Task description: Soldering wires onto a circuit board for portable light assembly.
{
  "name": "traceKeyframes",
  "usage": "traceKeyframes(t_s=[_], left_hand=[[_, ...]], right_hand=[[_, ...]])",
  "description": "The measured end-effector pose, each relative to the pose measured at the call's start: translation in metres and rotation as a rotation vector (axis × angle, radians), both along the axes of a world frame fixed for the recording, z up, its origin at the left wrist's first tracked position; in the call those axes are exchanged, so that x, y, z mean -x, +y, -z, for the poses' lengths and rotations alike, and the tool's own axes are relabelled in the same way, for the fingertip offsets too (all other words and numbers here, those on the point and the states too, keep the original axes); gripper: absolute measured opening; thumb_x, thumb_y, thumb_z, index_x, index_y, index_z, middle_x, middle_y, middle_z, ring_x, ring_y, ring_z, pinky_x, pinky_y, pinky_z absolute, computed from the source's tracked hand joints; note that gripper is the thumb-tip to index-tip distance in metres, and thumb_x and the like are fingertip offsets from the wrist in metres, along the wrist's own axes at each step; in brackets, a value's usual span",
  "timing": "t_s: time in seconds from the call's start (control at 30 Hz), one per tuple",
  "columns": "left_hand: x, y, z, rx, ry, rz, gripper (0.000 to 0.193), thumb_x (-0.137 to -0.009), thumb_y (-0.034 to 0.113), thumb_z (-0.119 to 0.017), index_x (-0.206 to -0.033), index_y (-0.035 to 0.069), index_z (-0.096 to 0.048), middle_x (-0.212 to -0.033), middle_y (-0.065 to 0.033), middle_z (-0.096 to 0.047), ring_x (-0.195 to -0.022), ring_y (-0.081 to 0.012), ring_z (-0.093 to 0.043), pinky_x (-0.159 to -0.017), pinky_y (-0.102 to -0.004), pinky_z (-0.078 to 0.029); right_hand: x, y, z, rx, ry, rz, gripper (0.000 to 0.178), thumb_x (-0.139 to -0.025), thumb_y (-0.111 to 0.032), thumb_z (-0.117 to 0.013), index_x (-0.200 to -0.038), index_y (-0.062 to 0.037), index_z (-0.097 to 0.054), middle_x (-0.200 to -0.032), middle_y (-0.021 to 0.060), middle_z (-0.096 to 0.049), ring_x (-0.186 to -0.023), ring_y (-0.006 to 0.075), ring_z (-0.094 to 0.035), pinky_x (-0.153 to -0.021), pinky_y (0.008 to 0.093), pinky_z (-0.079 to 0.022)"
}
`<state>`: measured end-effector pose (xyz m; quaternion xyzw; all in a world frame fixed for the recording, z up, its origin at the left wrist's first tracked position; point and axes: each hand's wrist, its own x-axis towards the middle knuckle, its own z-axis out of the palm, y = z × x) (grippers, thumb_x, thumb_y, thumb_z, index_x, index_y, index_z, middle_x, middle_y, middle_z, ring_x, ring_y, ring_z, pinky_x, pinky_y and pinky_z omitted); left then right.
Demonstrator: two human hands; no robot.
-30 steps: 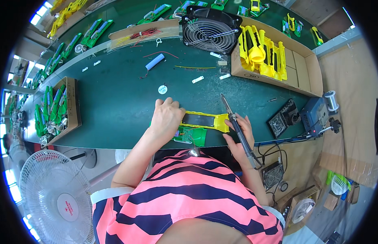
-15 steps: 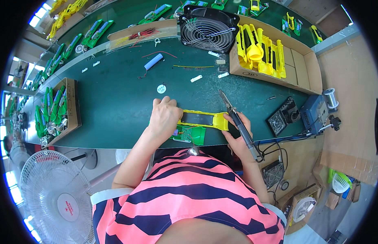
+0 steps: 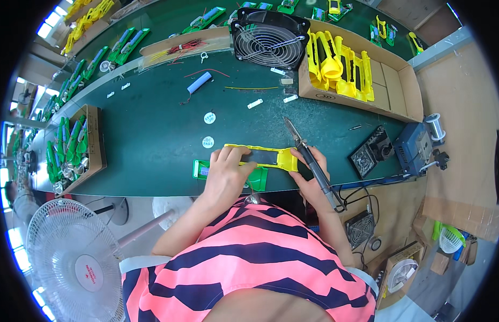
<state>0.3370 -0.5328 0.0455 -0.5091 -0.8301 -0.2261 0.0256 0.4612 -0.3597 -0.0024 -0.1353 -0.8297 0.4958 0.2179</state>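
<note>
Near the table's front edge lies a yellow plastic casing half (image 3: 286, 159) with a long dark window. My left hand (image 3: 223, 174) grips its left part, fingers over the far rail and thumb on the near side. At its right end, the fingers of my right hand (image 3: 312, 185) touch the casing while also holding a soldering iron (image 3: 309, 159), its tip pointing away to the upper left. A green plastic casing half (image 3: 258, 181) lies beneath, partly covered by my left hand, with a bluish part inside at its left end.
Beyond my hands are two round white stickers (image 3: 208, 142), a blue battery cell (image 3: 199, 82), small white strips (image 3: 255, 103) and a black fan (image 3: 269, 43). A carton (image 3: 391, 80) holds yellow casings; another (image 3: 97, 139) holds green ones. Right are an iron stand (image 3: 371, 153) and soldering station (image 3: 412, 150).
My left hand has moved nearer and slightly right along the yellow casing. A second round sticker now shows where that hand was. My right hand still holds the iron.
</note>
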Motion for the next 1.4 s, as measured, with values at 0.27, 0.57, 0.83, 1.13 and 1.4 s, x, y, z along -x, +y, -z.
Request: traceKeyframes(t_s=[0.27, 0.57, 0.83, 1.13, 1.4], left_hand=[[-0.004, 0.016, 0.018, -0.203, -0.038, -0.04, 0.007, -0.063, 0.007, -0.064, -0.069, 0.008, -0.06, -0.069, -0.0021, -0.055, -0.066, -0.0203, -0.051, -0.064, -0.0321, -0.036], [0.014, 0.021, 0.026, 0.041, -0.133, -0.131, 0.004, -0.068, 0.005, -0.057, -0.069, 0.003, -0.06, -0.068, -0.0115, -0.055, -0.067, -0.0282, -0.056, -0.063, -0.0371, -0.043], [0.017, 0.024, 0.023, 0.087, -0.151, -0.115, 0.008, -0.064, 0.003, -0.053, -0.066, 0.003, -0.061, -0.065, -0.0133, -0.053, -0.063, -0.0282, -0.056, -0.063, -0.0371, -0.044], [0.017, 0.025, 0.022, 0.101, -0.147, -0.1, 0.009, -0.065, 0.003, -0.052, -0.067, 0.003, -0.061, -0.065, -0.0134, -0.053, -0.063, -0.0283, -0.056, -0.063, -0.0376, -0.045], [0.016, 0.026, 0.019, 0.167, -0.137, -0.113, 0.009, -0.065, 0.004, -0.053, -0.067, 0.003, -0.062, -0.068, -0.0138, -0.054, -0.066, -0.0281, -0.057, -0.064, -0.0368, -0.045]], right_hand=[[0.017, -0.003, 0.001, -0.036, -0.009, -0.042, 0.046, -0.067, -0.004, -0.067, -0.111, -0.0097, -0.053, -0.112, 0.01, -0.052, -0.109, 0.0295, -0.046, -0.09, 0.0331, -0.038], [0.015, 0.023, -0.013, -0.294, 0.237, -0.171, 0.024, -0.069, -0.012, -0.068, -0.088, -0.0036, -0.055, -0.081, 0.0092, -0.063, -0.078, 0.0235, -0.061, -0.088, 0.0437, -0.039], [0.012, 0.022, 0.0, 0.605, 0.096, -0.052, 0.017, -0.076, -0.004, -0.062, -0.089, 0.0045, -0.055, -0.074, 0.0089, -0.061, -0.063, 0.0113, -0.06, -0.057, 0.0209, -0.048], [0.017, 0.016, 0.013, 0.587, 0.082, -0.035, 0.017, -0.076, -0.006, -0.062, -0.088, 0.0048, -0.055, -0.071, 0.0083, -0.06, -0.061, 0.0111, -0.06, -0.056, 0.0211, -0.048], [0.01, 0.01, 0.007, 0.628, 0.09, 0.016, 0.015, -0.078, -0.005, -0.06, -0.087, 0.005, -0.055, -0.073, 0.0094, -0.061, -0.062, 0.0124, -0.061, -0.057, 0.0218, -0.049]])
